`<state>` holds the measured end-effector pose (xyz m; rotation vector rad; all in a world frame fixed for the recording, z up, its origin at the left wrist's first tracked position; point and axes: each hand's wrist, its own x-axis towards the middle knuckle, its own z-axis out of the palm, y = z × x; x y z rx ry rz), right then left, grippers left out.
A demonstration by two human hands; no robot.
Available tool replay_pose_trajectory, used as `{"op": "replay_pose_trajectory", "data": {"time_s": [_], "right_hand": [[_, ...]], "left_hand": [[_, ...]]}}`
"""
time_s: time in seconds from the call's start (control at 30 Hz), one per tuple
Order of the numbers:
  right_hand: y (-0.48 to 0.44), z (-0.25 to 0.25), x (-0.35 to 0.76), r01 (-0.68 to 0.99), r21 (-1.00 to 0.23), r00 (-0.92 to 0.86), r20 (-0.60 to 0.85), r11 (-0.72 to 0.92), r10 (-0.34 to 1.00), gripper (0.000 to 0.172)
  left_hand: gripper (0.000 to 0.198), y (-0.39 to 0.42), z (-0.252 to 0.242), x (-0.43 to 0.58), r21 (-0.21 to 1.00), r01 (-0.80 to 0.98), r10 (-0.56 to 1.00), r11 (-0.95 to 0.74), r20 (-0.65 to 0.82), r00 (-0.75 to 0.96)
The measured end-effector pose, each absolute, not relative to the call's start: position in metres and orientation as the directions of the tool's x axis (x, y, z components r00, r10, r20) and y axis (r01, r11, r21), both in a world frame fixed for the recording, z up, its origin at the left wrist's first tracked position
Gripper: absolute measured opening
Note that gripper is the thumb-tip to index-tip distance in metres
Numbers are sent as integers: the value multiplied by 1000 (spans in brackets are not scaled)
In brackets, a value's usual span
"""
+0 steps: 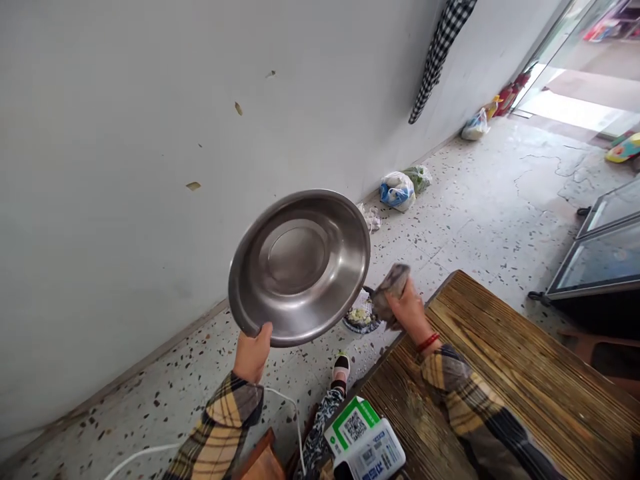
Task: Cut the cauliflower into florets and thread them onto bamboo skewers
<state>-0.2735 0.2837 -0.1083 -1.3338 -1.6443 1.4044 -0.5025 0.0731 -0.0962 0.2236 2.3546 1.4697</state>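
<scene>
My left hand (253, 352) grips the lower rim of a large steel basin (299, 265), which is lifted and tilted so that its empty inside faces me. Just right of the basin, my right hand (407, 308) is closed around a crumpled grey cloth (391, 288), held above the far edge of a wooden table (520, 380). Both sleeves are plaid, and a red band sits on my right wrist.
A white and green QR-code stand (364, 440) is at the table's near corner. On the terrazzo floor below lies a dark dustpan with scraps (361, 316). Plastic bags (398, 189) lie along the white wall. A glass-topped freezer (605, 253) stands at the right. A white cable (150, 450) runs over the floor.
</scene>
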Motion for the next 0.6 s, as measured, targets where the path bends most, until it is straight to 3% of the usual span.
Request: {"op": "replay_pose_trajectory", "data": {"time_s": [0.03, 0.07, 0.13, 0.17, 0.23, 0.3, 0.37, 0.43, 0.53, 0.6], "right_hand": [[295, -93, -275, 354, -934, -344, -81, 49, 935, 55], [307, -78, -280, 438, -838, -469, 94, 324, 878, 57], [330, -58, -295, 401, -748, -606, 217, 529, 765, 53], [339, -54, -304, 388, -627, -683, 296, 675, 667, 51], [345, -62, -317, 424, -441, -744, 328, 791, 582, 46], [332, -86, -324, 546, -398, -723, 220, 737, 654, 45], [299, -113, -328, 660, -517, -635, 4, 545, 773, 51], [255, -132, -335, 645, -639, -653, -176, 420, 736, 50], [200, -140, -344, 522, -745, -758, -180, 416, 627, 46], [186, -138, -338, 320, -903, -836, -128, 286, 533, 41]], "left_hand": [[26, 68, -96, -504, 860, -22, 332, 510, -220, -917], [26, 63, -95, -504, 835, 1, 358, 551, -235, -904], [30, 58, -91, -496, 815, 36, 427, 578, -265, -865], [31, 58, -88, -489, 815, 48, 464, 577, -279, -841], [33, 60, -83, -475, 822, 43, 515, 567, -313, -798], [35, 66, -81, -462, 837, 6, 519, 548, -334, -786], [37, 73, -85, -455, 864, -22, 507, 502, -315, -802], [37, 82, -94, -451, 889, -30, 495, 456, -282, -822], [33, 95, -108, -454, 894, -59, 449, 445, -280, -849], [31, 99, -112, -462, 898, -97, 402, 428, -286, -870]]}}
